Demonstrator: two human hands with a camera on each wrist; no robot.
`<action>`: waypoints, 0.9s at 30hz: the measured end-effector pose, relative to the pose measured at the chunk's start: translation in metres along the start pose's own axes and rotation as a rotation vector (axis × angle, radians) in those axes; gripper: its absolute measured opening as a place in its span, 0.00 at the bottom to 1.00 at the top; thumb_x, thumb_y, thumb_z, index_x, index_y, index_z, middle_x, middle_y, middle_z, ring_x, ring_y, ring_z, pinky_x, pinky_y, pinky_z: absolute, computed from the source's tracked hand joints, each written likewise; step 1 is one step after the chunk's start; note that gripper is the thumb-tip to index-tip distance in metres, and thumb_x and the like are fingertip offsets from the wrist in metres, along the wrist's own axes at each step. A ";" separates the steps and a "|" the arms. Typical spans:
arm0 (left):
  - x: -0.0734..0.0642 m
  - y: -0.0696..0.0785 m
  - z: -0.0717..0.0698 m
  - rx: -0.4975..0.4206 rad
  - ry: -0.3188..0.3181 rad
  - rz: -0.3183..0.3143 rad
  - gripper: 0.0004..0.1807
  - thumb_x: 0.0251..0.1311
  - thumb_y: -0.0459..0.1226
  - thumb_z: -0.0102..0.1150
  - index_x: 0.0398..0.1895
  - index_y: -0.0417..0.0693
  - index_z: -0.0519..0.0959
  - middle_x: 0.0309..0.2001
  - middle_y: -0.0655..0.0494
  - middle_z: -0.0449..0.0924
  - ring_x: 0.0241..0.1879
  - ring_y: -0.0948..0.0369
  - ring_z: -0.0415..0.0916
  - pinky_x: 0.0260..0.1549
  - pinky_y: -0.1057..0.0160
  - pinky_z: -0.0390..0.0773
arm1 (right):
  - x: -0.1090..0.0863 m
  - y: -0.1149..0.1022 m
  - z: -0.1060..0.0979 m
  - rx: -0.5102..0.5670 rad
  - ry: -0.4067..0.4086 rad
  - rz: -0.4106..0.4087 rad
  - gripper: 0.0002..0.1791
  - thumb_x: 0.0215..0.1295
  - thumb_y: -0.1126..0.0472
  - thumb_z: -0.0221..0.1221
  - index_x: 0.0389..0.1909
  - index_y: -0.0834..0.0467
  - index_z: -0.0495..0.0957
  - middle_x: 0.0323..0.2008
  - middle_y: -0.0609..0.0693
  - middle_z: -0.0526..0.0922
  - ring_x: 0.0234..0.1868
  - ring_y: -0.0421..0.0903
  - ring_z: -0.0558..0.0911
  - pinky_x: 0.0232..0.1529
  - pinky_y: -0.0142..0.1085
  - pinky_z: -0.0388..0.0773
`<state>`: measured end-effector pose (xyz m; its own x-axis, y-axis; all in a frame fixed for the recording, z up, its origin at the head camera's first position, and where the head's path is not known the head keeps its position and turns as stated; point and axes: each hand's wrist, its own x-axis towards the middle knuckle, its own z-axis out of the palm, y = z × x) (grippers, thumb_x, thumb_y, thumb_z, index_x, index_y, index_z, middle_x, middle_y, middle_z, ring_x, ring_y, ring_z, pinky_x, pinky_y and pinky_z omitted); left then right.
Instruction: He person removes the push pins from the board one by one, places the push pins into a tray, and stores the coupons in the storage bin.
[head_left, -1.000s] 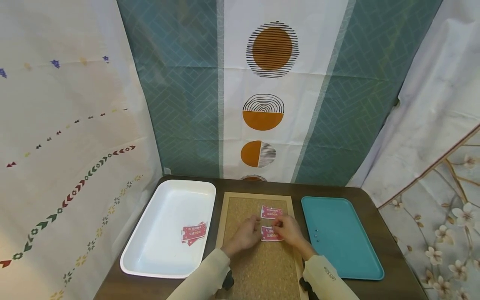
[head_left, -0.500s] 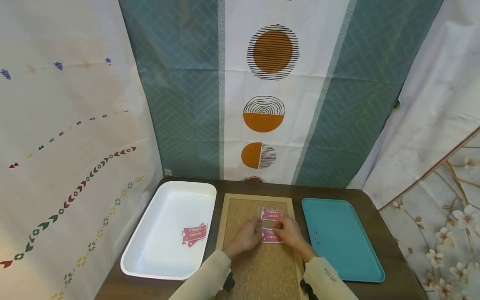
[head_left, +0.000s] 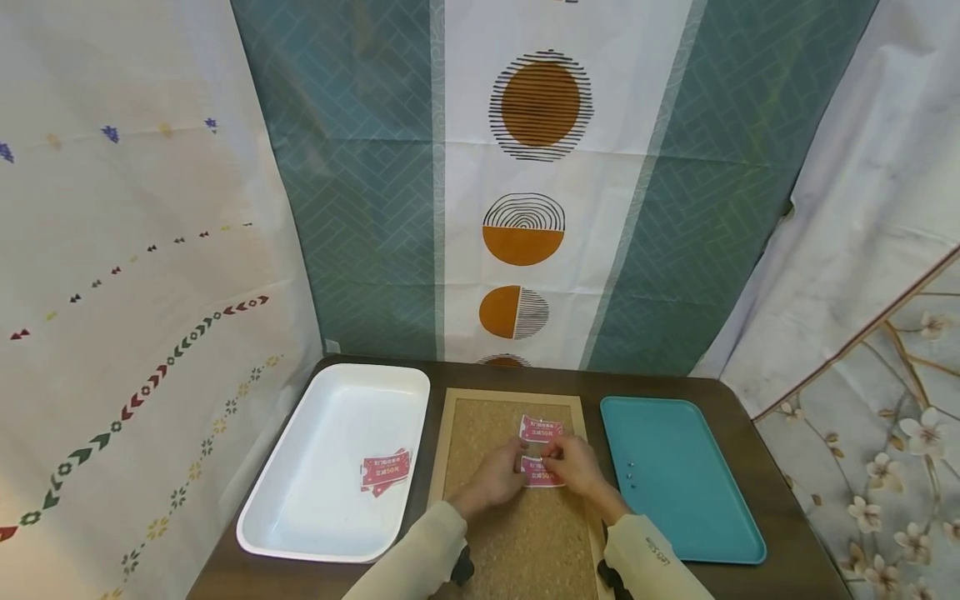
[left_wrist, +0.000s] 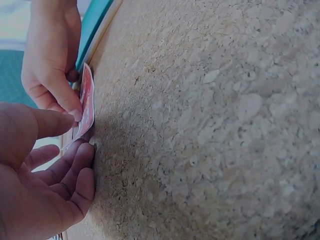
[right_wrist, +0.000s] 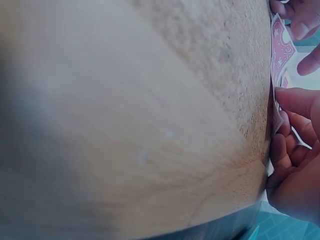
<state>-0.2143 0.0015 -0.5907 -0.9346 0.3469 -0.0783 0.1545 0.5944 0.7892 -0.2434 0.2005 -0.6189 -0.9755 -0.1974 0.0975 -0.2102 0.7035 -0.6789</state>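
"Where's the coupon they're working on?"

"The lower coupon, a small pink-and-white rectangle of printed paper, lies on a brown cork board with a pale wooden frame. Call that coupon the centre of the clock in the head view."

"And the bare right hand?"

"At three o'clock, thumb and fingertips drawn together over the coupon's upper edge. Whether they pinch the paper or something tiny, I can't tell."

"The bare left hand?"

"Nine o'clock, at the coupon's near end. Its fingers bend loosely and the thumb stands apart from them. From the left wrist, the paper looks slightly curved."

"Anything at twelve?"

"A matching upper coupon, just beside the lower one, on the same board."

"What flanks the board?"

"Toward nine, a deep white rectangular tray, with overlapping pink coupons at its own three o'clock. Toward three, a flat teal rectangular tray, with small shiny pieces near its nine o'clock edge. All of it is on a dark brown table."
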 end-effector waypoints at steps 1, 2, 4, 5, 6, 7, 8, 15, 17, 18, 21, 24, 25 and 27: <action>0.000 0.000 0.000 0.004 -0.001 0.001 0.25 0.68 0.30 0.65 0.67 0.39 0.73 0.30 0.58 0.74 0.26 0.65 0.70 0.22 0.67 0.70 | 0.000 0.000 0.000 0.000 -0.001 0.002 0.07 0.62 0.68 0.72 0.28 0.55 0.85 0.26 0.44 0.80 0.30 0.40 0.75 0.34 0.34 0.74; 0.000 0.000 0.001 0.007 0.000 0.004 0.25 0.68 0.30 0.65 0.67 0.39 0.73 0.30 0.58 0.74 0.26 0.65 0.70 0.22 0.67 0.70 | 0.000 0.000 0.000 -0.001 -0.002 0.000 0.07 0.62 0.68 0.72 0.29 0.55 0.85 0.27 0.44 0.80 0.30 0.41 0.75 0.34 0.34 0.74; 0.000 0.000 0.001 0.011 0.001 0.013 0.25 0.68 0.30 0.64 0.67 0.38 0.74 0.30 0.58 0.74 0.26 0.66 0.70 0.22 0.67 0.69 | 0.001 0.000 0.000 -0.004 -0.004 0.011 0.07 0.62 0.68 0.72 0.29 0.55 0.85 0.27 0.44 0.80 0.30 0.40 0.75 0.34 0.34 0.74; 0.000 -0.001 0.002 0.013 0.001 0.018 0.24 0.68 0.30 0.65 0.67 0.38 0.74 0.30 0.59 0.74 0.26 0.66 0.70 0.22 0.67 0.70 | 0.001 -0.001 0.000 -0.010 -0.006 0.014 0.07 0.62 0.67 0.72 0.28 0.54 0.85 0.27 0.44 0.80 0.31 0.40 0.74 0.34 0.34 0.74; 0.000 -0.001 0.002 0.015 0.002 0.025 0.24 0.68 0.29 0.65 0.66 0.38 0.74 0.30 0.58 0.75 0.26 0.65 0.70 0.22 0.67 0.70 | 0.001 -0.001 0.001 -0.015 -0.004 0.014 0.08 0.62 0.67 0.72 0.28 0.54 0.84 0.27 0.44 0.80 0.31 0.40 0.74 0.34 0.34 0.74; 0.000 -0.002 0.002 0.016 0.001 0.026 0.24 0.68 0.30 0.65 0.66 0.38 0.74 0.31 0.58 0.75 0.27 0.65 0.71 0.23 0.67 0.71 | 0.000 -0.001 0.001 -0.021 -0.002 0.011 0.08 0.62 0.67 0.72 0.28 0.54 0.84 0.27 0.44 0.80 0.31 0.40 0.74 0.34 0.34 0.73; 0.000 -0.002 0.003 0.016 0.001 0.026 0.24 0.68 0.30 0.65 0.67 0.39 0.74 0.31 0.58 0.75 0.28 0.65 0.71 0.24 0.67 0.71 | 0.000 -0.001 0.001 -0.023 0.002 0.007 0.08 0.62 0.67 0.72 0.27 0.54 0.84 0.27 0.44 0.80 0.30 0.40 0.74 0.34 0.35 0.73; -0.003 0.001 0.003 0.001 -0.012 0.007 0.24 0.70 0.32 0.65 0.67 0.41 0.73 0.32 0.59 0.75 0.29 0.64 0.72 0.25 0.65 0.73 | -0.001 -0.002 0.002 0.006 0.000 0.031 0.08 0.63 0.67 0.72 0.28 0.55 0.84 0.27 0.44 0.79 0.30 0.41 0.74 0.34 0.34 0.73; -0.003 0.002 0.004 0.002 -0.016 0.002 0.24 0.70 0.33 0.66 0.67 0.42 0.73 0.32 0.59 0.75 0.29 0.63 0.72 0.24 0.65 0.72 | 0.000 -0.001 0.003 0.004 0.003 0.033 0.08 0.63 0.67 0.71 0.28 0.55 0.83 0.27 0.45 0.80 0.30 0.41 0.74 0.33 0.34 0.73; -0.004 0.002 0.004 0.003 -0.015 0.007 0.24 0.70 0.33 0.66 0.66 0.43 0.74 0.32 0.59 0.74 0.29 0.63 0.71 0.25 0.65 0.72 | 0.000 0.000 0.003 0.005 0.005 0.036 0.08 0.63 0.67 0.71 0.28 0.55 0.83 0.27 0.45 0.80 0.30 0.41 0.75 0.33 0.34 0.73; -0.004 0.003 0.004 0.009 -0.019 0.015 0.24 0.69 0.33 0.67 0.66 0.43 0.74 0.32 0.59 0.74 0.29 0.63 0.71 0.25 0.65 0.72 | 0.000 0.001 0.003 0.009 0.004 0.048 0.07 0.64 0.66 0.71 0.28 0.54 0.83 0.26 0.44 0.80 0.30 0.41 0.75 0.33 0.34 0.73; -0.004 0.003 0.004 0.013 -0.026 0.020 0.24 0.68 0.32 0.68 0.65 0.44 0.74 0.33 0.59 0.74 0.29 0.62 0.71 0.25 0.65 0.72 | 0.000 0.002 0.003 0.014 0.002 0.059 0.07 0.63 0.66 0.71 0.29 0.54 0.83 0.27 0.44 0.80 0.30 0.42 0.75 0.34 0.35 0.73; -0.003 0.003 0.004 0.012 -0.029 0.016 0.24 0.68 0.32 0.68 0.65 0.44 0.74 0.33 0.59 0.74 0.30 0.62 0.71 0.26 0.65 0.72 | 0.000 0.001 0.003 0.014 0.000 0.061 0.07 0.63 0.65 0.71 0.29 0.54 0.83 0.27 0.44 0.80 0.30 0.42 0.74 0.34 0.35 0.72; -0.003 0.002 0.004 0.009 -0.029 0.018 0.24 0.68 0.31 0.68 0.65 0.43 0.74 0.34 0.57 0.75 0.30 0.62 0.72 0.26 0.65 0.73 | 0.000 0.001 0.004 0.014 0.001 0.063 0.07 0.63 0.66 0.72 0.29 0.54 0.83 0.27 0.44 0.80 0.31 0.42 0.74 0.35 0.37 0.72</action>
<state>-0.2096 0.0044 -0.5908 -0.9220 0.3785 -0.0817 0.1743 0.5941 0.7852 -0.2434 0.1989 -0.6224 -0.9868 -0.1524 0.0552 -0.1476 0.7049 -0.6938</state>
